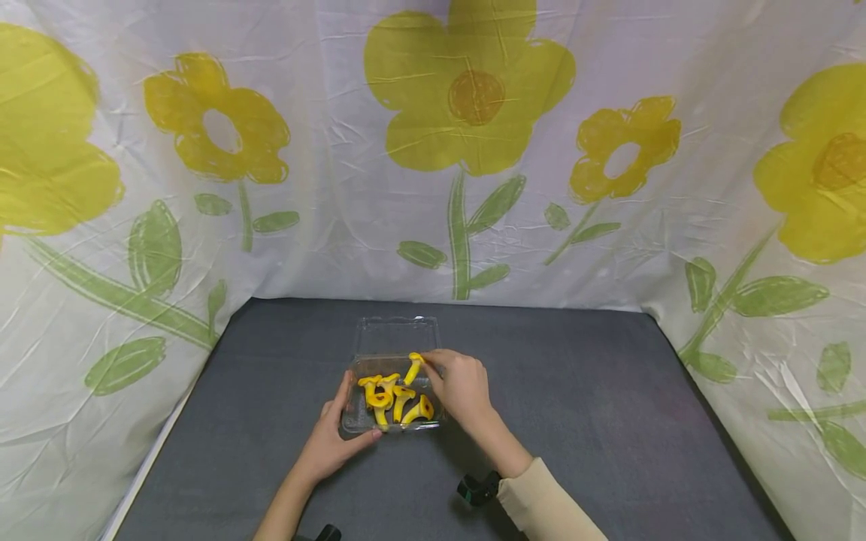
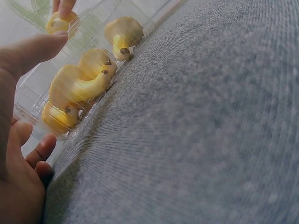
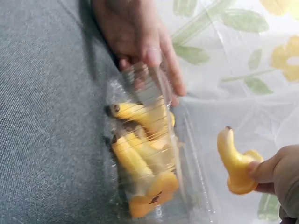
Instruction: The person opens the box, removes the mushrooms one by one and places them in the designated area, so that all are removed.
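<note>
My right hand (image 1: 463, 387) pinches a yellow chanterelle mushroom (image 1: 413, 368) by its cap, above the back right part of a clear plastic clamshell box (image 1: 355, 422). In the right wrist view this held mushroom (image 3: 231, 163) has its stem pointing up, apart from the box. My left hand (image 1: 330, 445) grips the box at its left side, its thumb on the near rim. Several more yellow mushrooms (image 1: 404, 398) lie inside, some overlapping. Through the ribbed wall in the left wrist view, their dark stem ends show near the mushrooms (image 2: 77, 88).
The box's hinged lid (image 1: 398, 335) stands open toward the back. Dark grey cloth (image 1: 575, 406) covers the table. A white curtain with yellow flowers (image 1: 325, 248) borders the back and sides. A black wrist device (image 1: 478, 488) sits by the right sleeve.
</note>
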